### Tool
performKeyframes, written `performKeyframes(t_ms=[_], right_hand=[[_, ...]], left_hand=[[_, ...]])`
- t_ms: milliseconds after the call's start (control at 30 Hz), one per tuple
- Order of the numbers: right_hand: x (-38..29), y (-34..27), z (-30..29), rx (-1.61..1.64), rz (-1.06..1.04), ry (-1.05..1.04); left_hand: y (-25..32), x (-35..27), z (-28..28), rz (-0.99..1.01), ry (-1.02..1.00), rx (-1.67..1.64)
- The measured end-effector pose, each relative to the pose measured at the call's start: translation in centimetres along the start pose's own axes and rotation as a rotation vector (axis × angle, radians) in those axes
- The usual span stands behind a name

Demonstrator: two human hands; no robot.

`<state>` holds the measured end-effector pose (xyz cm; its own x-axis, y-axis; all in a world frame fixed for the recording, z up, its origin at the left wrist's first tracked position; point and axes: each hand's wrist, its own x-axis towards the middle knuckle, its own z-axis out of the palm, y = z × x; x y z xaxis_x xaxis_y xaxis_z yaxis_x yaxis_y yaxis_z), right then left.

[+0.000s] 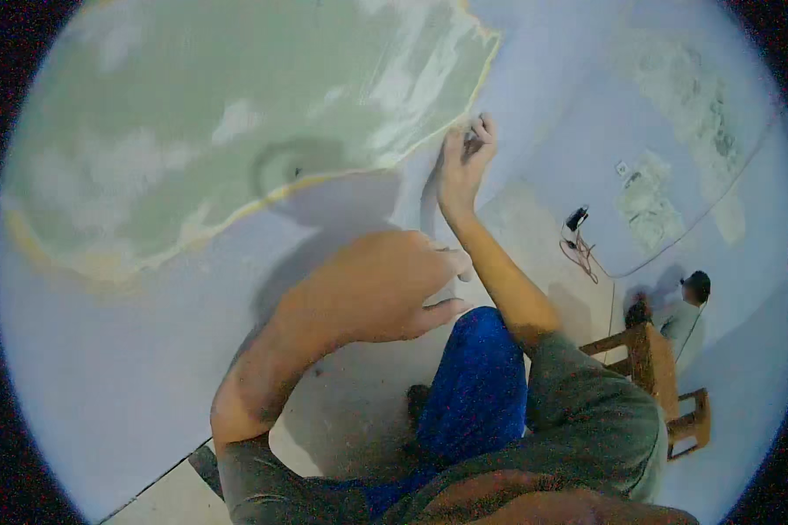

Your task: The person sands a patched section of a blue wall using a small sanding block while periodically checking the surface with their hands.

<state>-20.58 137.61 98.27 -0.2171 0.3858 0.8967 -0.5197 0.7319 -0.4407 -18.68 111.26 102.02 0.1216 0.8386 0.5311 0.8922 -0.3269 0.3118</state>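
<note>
A pale wall [118,354] fills the view before me, with a large green patch [190,98] on it. The patch has a ragged yellowish edge and whitish smears. My right hand [465,170] is at the wall by the patch's lower right edge, its fingers curled. A dark spot shows between those fingers; whether it is a held thing or shadow I cannot tell. Nearer to me, my left hand [381,289] hangs above my blue-clad knee [486,367]. Its thumb and whitened fingertips are apart, with nothing visible between them.
A wooden stool [653,367] stands to my right. Beyond it another person [689,315] is low by the side wall. A dark plug-like device [576,218] with a looped cable [586,259] lies near that wall, below a small wall socket [622,168]. Pale blotches [650,200] mark the wall there.
</note>
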Motion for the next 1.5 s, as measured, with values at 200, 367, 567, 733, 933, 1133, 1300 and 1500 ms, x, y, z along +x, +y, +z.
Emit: performKeyframes(t_ms=[200, 367, 567, 733, 933, 1133, 1300, 1500], right_hand=[[-3.4, -2.8, 1.5, -0.263, -0.432, -0.304], [0.2, 0.2, -0.3, -0.017, -0.037, 0.025], [-2.8, -2.2, 1.0, -0.249, -0.236, -0.374], [-0.2, -0.1, 0.5, -0.145, -0.321, -0.159], [-2.6, -3.0, 1.5, -0.187, -0.295, -0.283], [0.4, 0.5, 0.6, -0.177, -0.356, -0.162], [-2.4, -1.5, 1.6, -0.087, -0.022, -0.159], [0.0, -0.7, 0.5, -0.201, -0.465, -0.23]], left_hand=[[-0.1, -0.4, -0.6, -0.099, -0.091, -0.075], [-0.2, 0.1, 0.2, -0.035, -0.051, 0.033], [-0.5, -0.5, 0.1, 0.017, 0.047, -0.125], [-0.4, 0.1, 0.4, -0.027, -0.034, 0.032], [-0.7, -0.7, -0.1, -0.001, 0.016, -0.186], [-1.2, -0.6, 0.1, 0.0, 0.037, 0.018], [-0.9, -0.9, -1.0, -0.058, -0.043, -0.181], [-2.1, -0.7, 0.1, -0.152, -0.032, -0.05]])
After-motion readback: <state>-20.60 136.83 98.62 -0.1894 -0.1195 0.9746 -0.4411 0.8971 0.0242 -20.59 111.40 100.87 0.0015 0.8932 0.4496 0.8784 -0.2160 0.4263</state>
